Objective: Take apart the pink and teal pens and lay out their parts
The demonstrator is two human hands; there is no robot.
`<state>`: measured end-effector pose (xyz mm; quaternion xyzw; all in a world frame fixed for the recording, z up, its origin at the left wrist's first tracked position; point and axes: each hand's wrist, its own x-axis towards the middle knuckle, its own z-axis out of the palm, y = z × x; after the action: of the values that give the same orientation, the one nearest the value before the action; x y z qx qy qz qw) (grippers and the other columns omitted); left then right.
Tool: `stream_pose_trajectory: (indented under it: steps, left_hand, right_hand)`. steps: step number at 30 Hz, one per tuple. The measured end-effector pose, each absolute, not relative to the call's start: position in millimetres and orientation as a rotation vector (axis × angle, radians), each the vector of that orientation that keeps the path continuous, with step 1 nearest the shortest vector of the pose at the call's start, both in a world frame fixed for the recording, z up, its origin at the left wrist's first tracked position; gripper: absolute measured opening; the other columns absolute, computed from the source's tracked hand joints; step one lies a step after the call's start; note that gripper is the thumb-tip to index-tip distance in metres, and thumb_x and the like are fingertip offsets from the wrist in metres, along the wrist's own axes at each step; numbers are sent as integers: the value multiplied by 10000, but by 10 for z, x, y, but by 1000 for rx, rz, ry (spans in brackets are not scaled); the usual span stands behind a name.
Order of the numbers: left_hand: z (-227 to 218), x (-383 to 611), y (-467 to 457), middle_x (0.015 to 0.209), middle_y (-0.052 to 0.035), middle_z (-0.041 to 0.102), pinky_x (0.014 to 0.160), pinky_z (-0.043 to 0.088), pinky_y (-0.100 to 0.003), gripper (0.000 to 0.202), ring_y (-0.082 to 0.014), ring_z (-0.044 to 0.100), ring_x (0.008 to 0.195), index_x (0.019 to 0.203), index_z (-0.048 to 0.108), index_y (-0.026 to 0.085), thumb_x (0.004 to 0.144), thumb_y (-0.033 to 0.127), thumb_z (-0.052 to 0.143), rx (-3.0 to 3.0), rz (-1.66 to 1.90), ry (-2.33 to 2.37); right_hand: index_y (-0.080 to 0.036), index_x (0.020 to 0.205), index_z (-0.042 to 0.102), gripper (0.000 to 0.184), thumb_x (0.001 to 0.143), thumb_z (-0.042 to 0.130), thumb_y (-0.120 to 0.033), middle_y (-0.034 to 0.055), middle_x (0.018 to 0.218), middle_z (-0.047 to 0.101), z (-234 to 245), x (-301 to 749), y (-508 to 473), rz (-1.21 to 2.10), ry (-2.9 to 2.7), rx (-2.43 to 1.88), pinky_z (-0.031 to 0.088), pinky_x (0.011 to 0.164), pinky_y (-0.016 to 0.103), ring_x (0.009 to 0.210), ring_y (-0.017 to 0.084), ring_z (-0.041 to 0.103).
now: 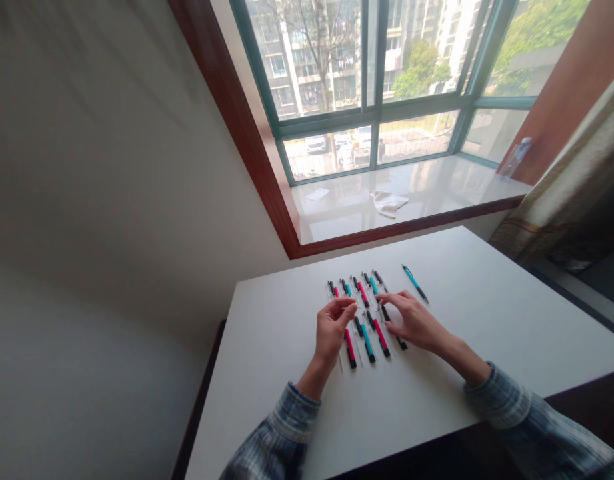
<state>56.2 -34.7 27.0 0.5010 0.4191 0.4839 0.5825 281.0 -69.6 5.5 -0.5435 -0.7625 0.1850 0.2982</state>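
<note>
Two rows of pens lie on the white table, with several red, blue and black barrels among them. My left hand [333, 328] is over the left part of the rows, its thumb and fingertips pinched together; whatever they hold, if anything, is too small to make out. Just below it lie a red pen [350, 348] and a blue pen [368, 343]. My right hand [411, 321] reaches in from the right with thumb and fingers apart, close to a black pen [401, 343]. It partly covers the right end of the rows. Another red pen [381, 339] lies between the hands.
A single blue pen [415, 283] lies apart on the white table [467, 300], right of the rows. Beyond the table, the window sill [337, 220] carries a white cloth [388, 203], a paper [317, 194] and a clear bottle [515, 159]. A curtain [551, 187] hangs at right.
</note>
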Motion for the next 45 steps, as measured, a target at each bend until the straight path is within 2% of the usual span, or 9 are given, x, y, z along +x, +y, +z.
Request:
stream_pose_trajectory:
  steps: [3,7,11,23,27,45]
  left_hand:
    - [271,557,-346,846,-54,745,750,528,-293,260,-171,645,776,921,793,178,778,389,843,1177,1126,977]
    - [285,560,-347,857,-59,746,750,533,-294,257,-174,647,788,931,790,175,793,388,830,1189,1122,975]
    - [294,565,-348,859,-60,741,748,534,-294,258,-170,641,778,932,788,171,793,384,831,1190,1127,979]
    - [280,567,-342,858,-56,741,748,530,-285,267,-163,637,774,938,785,168,787,382,837,1178,1127,977]
    - [286,573,-344,848,-52,735,746,528,-282,258,-158,630,766,924,781,162,784,371,839,1173,1131,981]
    - [276,557,-338,885,-55,736,765,530,-288,244,-167,638,801,963,774,170,822,365,812,1202,1115,971]
  right_hand:
    - [-271,1375,589,525,866,684,-186,67,1229,716,59,2817,-709,450,-2022,-1433,537,1012,503,1173,293,603]
    - [-284,1120,720,230,941,617,-183,68,1228,699,51,2828,-726,321,-2041,-1409,545,997,513,1173,290,603]
    - [-288,972,755,186,948,616,-166,69,1232,692,19,2839,-727,222,-2115,-1385,541,986,542,1165,298,601]
    - [-257,921,742,124,950,653,-175,75,1246,687,-18,2830,-711,116,-2198,-1402,529,983,526,1153,296,588]
    - [-249,938,743,138,928,669,-133,79,1243,690,-25,2825,-714,88,-2190,-1394,530,988,511,1155,292,593]
    - [-241,888,730,116,925,682,-142,84,1215,692,-22,2820,-718,70,-2203,-1366,549,950,519,1125,295,603]
